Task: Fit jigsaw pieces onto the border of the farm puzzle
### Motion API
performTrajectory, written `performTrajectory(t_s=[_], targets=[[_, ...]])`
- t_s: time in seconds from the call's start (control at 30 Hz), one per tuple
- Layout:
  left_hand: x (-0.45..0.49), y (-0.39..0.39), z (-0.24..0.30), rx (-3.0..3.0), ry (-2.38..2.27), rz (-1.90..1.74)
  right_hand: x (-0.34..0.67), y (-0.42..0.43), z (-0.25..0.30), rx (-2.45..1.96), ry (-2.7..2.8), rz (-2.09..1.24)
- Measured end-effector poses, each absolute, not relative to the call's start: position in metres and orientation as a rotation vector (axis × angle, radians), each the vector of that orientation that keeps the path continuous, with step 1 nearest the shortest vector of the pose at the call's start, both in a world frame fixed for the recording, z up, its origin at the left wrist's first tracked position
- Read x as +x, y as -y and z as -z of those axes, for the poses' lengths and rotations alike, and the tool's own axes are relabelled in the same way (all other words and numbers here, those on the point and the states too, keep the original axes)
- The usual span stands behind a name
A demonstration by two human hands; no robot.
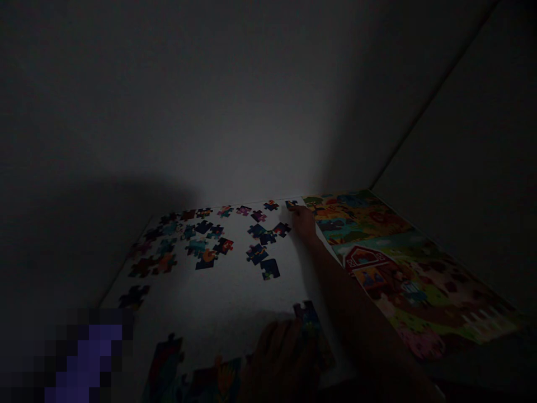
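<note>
White table, far edge: right hand fingers pinch puzzle piece; left hand unclear.

We think this is a room in a home, set up as a small play corner. Two plain pale walls meet at a dark corner line. Below them lies a flat white top, but we cannot tell if it is a table or a mat. Many small bright cardboard puzzle pieces lie spread on it. Beside them lies a big bright farm picture with a red barn. The room is very dark, so we cannot see more.
</note>
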State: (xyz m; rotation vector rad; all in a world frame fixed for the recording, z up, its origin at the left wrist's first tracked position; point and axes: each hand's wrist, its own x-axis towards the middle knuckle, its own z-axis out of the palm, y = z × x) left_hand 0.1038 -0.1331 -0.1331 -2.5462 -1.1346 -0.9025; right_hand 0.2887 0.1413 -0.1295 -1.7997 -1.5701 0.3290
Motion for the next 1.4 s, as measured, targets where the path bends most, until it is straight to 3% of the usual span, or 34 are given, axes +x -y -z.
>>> performTrajectory(t_s=[0.97, 1.4], targets=[[0.1, 0.14, 0.106, -2.901, 1.247, 0.659, 0.291, -0.142, 0.129, -1.787, 1.442, -0.464], [0.102, 0.143, 0.108, -2.834, 1.287, 0.762, 0.291, -0.139, 0.13, -1.777, 1.48, -0.429]])
